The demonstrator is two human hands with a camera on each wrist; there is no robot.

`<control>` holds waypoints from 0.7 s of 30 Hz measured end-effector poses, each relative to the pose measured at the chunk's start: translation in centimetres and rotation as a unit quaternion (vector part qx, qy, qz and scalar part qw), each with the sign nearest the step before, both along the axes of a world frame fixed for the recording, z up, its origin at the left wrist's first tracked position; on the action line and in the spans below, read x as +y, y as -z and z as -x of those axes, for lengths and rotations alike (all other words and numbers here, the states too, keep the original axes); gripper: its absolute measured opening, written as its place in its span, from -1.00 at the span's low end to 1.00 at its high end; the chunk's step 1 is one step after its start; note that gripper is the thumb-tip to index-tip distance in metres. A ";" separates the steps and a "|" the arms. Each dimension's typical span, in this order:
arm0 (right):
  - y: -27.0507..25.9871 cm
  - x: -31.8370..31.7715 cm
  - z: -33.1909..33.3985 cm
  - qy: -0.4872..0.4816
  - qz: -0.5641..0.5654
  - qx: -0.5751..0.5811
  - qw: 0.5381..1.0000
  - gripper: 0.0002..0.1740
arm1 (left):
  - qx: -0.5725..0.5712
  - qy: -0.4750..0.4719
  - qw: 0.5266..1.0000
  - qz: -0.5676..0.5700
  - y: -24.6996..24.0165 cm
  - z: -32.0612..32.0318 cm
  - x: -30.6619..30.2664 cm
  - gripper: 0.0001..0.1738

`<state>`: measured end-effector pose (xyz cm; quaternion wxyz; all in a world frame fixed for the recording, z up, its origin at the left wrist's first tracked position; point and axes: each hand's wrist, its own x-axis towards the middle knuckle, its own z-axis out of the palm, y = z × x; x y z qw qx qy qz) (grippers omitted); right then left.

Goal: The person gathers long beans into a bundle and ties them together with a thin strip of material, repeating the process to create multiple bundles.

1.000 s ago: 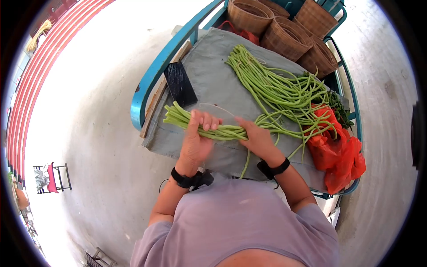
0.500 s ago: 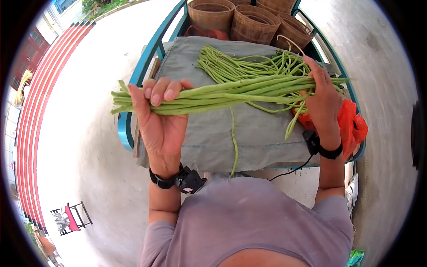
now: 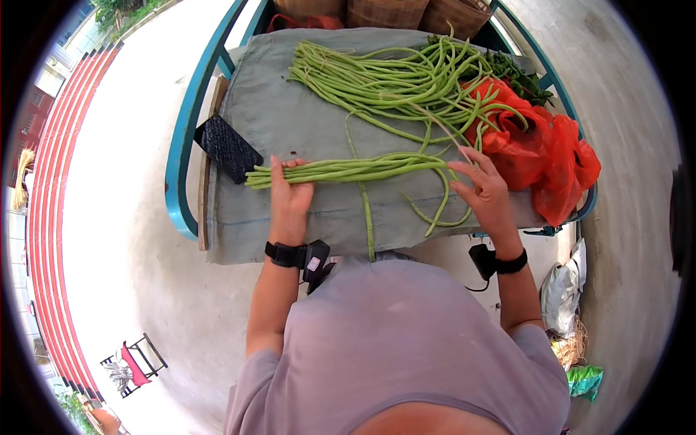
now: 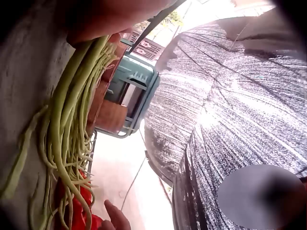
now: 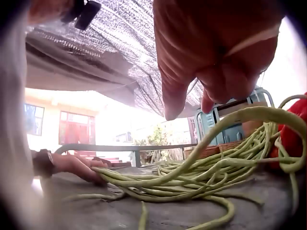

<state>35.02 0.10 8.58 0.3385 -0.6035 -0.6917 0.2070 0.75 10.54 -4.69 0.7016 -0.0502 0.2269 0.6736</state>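
My left hand [image 3: 291,206] grips a bunch of green long beans [image 3: 348,171] near its cut ends, thumb in front and fingers behind. The bunch lies sideways low over the grey cloth [image 3: 283,232], its thin tips curling down at the right. Beside those tips is my right hand [image 3: 487,190], a thin pale strip [image 3: 444,125] held among its fingers; in the right wrist view the strip [image 5: 254,40] crosses the hand. A larger pile of long beans [image 3: 377,83] lies beyond. One loose bean [image 3: 367,217] hangs toward the cloth's near edge.
A black phone-like slab [image 3: 230,148] lies at the cloth's left edge. Red plastic bags [image 3: 554,163] and leafy greens [image 3: 518,76] sit at the right. Woven baskets [image 3: 388,13] stand behind, within the blue cart rail [image 3: 181,156].
Both hands were close together on the bunch, then spread and raised it. Now the bunch is lower over the cloth, and the right hand has come off its tips, still with the strip.
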 end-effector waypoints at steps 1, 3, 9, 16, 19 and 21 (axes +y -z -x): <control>0.3 -0.6 0.5 0.024 0.015 0.041 0.999 -0.60 | 0.010 -0.004 1.000 -0.008 -0.2 0.3 -0.1 -0.58; 0.8 -1.1 2.0 0.003 0.035 0.061 0.998 -0.69 | 0.003 -0.018 1.000 -0.013 -0.8 0.4 -0.2 -0.60; 5.1 -1.2 8.7 -0.272 -0.055 -0.151 0.949 -0.52 | -0.041 -0.019 0.999 -0.016 -0.5 0.9 0.4 -0.55; 6.7 1.8 10.8 -0.332 -0.078 -0.128 0.931 -0.74 | -0.078 -0.018 0.996 -0.048 -1.4 2.2 1.2 -0.55; 5.8 2.1 11.3 -0.324 -0.050 -0.118 0.937 -0.76 | -0.044 -0.041 0.996 -0.063 -1.7 2.8 1.3 -0.59; 4.9 3.0 12.3 -0.260 -0.125 0.065 0.955 -0.78 | 0.017 -0.048 0.996 -0.074 -2.6 2.6 0.7 -0.63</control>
